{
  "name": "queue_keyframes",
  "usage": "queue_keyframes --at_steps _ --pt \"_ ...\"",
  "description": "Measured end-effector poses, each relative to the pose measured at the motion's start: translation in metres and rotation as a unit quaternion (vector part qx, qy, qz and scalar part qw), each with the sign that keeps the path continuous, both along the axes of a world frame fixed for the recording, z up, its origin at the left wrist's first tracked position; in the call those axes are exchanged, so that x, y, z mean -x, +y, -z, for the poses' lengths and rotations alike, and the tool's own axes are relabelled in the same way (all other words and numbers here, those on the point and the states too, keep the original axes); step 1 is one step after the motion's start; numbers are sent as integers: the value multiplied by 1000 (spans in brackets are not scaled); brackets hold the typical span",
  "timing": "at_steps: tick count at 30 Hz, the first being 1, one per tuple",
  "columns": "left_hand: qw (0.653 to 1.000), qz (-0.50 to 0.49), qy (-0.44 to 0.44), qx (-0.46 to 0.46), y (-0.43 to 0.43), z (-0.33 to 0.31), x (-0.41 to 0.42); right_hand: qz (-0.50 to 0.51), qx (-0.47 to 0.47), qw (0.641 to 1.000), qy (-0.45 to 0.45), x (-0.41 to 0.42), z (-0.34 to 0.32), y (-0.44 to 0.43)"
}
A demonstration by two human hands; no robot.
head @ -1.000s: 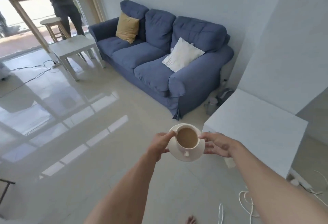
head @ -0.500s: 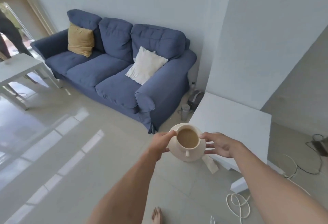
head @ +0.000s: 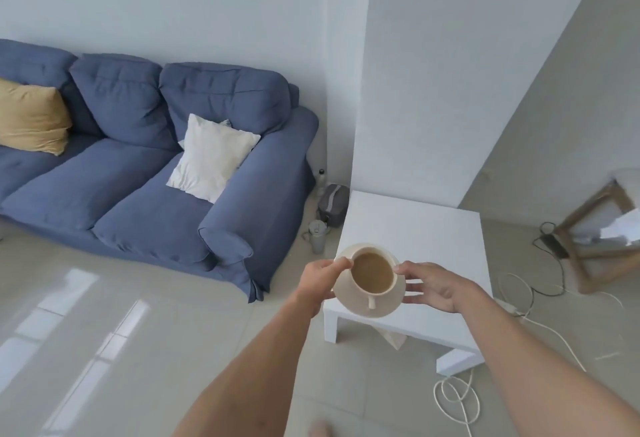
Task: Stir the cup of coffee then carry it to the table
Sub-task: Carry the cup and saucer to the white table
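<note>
Nearest, two bare forearms reach forward over pale glossy floor tiles (head: 104,298). One coiled white cable (head: 457,398) lies on the floor at lower right. Left hand (head: 320,282): fingers curled, thumb tip pressed on the near-left rim of one cream ceramic saucer (head: 349,301). Right hand (head: 438,284): fingers loosely spread, tips touching the saucer's right edge. One cream ceramic cup of milky brown coffee (head: 373,273) sits on the saucer, handle toward the wearer; both are held in the air above the near-left corner of one low square white table (head: 426,239). Beside the table's far-left edge, on the floor: one grey pouch (head: 332,202), one pale lidded tumbler (head: 318,234). Beyond: one blue three-seat fabric sofa (head: 145,194) bearing two cushions, one white (head: 211,157), one mustard (head: 29,119). Far right: one wooden frame (head: 588,225), leaning, blurred.
</note>
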State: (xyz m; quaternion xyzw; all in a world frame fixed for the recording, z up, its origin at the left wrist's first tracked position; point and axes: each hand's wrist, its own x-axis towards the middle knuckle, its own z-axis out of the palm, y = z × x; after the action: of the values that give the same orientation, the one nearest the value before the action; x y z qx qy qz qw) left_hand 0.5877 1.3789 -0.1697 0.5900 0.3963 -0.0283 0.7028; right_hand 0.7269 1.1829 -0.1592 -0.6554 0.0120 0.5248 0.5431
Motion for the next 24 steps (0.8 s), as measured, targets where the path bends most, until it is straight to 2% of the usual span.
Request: queue_keyframes --at_steps 7,24 --pt "998 56 -1 -3 19 -2 -61 62 -2 998 0 -35 -3 1" --pt "993 120 -10 9 9 10 -215 113 -6 994 -6 -166 4 -22"
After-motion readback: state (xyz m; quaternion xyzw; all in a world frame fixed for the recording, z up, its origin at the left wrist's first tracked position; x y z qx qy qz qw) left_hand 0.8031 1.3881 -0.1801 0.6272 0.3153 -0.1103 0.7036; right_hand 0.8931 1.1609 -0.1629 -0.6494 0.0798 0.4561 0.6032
